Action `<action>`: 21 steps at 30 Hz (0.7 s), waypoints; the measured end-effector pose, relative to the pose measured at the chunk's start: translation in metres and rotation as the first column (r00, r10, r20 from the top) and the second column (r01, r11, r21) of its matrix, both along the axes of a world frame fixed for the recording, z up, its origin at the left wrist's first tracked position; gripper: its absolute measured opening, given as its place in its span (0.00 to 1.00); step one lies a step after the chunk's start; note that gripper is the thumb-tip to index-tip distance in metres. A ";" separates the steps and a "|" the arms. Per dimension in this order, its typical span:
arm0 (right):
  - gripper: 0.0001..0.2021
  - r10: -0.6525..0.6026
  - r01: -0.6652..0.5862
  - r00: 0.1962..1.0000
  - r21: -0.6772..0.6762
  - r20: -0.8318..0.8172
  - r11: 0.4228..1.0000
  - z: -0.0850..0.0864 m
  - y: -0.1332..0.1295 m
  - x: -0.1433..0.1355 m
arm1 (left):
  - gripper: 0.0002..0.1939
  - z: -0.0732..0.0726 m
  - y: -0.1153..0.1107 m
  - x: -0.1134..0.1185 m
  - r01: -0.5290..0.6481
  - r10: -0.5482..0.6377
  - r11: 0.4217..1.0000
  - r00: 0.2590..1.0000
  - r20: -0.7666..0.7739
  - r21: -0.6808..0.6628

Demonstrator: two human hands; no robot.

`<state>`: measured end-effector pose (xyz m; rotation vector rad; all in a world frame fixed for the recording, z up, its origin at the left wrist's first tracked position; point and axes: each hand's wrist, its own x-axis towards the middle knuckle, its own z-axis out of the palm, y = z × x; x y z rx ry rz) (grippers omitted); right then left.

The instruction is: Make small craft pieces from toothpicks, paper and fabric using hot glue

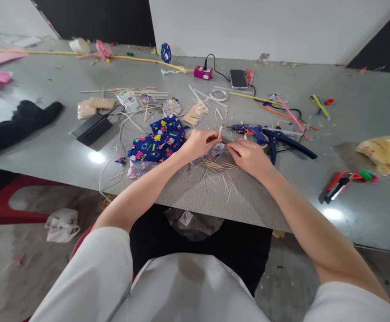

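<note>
My left hand (201,143) is closed near the table's middle, its fingertips pinching around a short pale wooden stick (220,130) that points up. My right hand (248,154) faces it with thumb and fingers pressed together at the edge of a pale patterned piece of cloth or paper (215,152). That piece lies between both hands and is partly hidden by the left fingers. Just below the hands, several toothpicks (213,165) are scattered. Blue printed fabric (161,141) lies left of my left hand. Beyond my right hand rests a blue glue gun (252,130).
A dark blue plier-like tool (290,143) lies right of the glue gun. Farther right is a red and black cutter (339,188). A black power adapter (91,128) and a cable sit left. Behind are a phone (238,78) and a magenta socket box (203,72).
</note>
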<state>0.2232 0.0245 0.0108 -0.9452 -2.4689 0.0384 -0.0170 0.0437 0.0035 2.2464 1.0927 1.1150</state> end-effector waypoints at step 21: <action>0.14 0.008 -0.009 0.997 0.014 0.078 1.000 -0.001 0.001 0.005 | 0.15 0.002 0.000 -0.002 0.005 -0.005 1.000 1.000 0.010 -0.019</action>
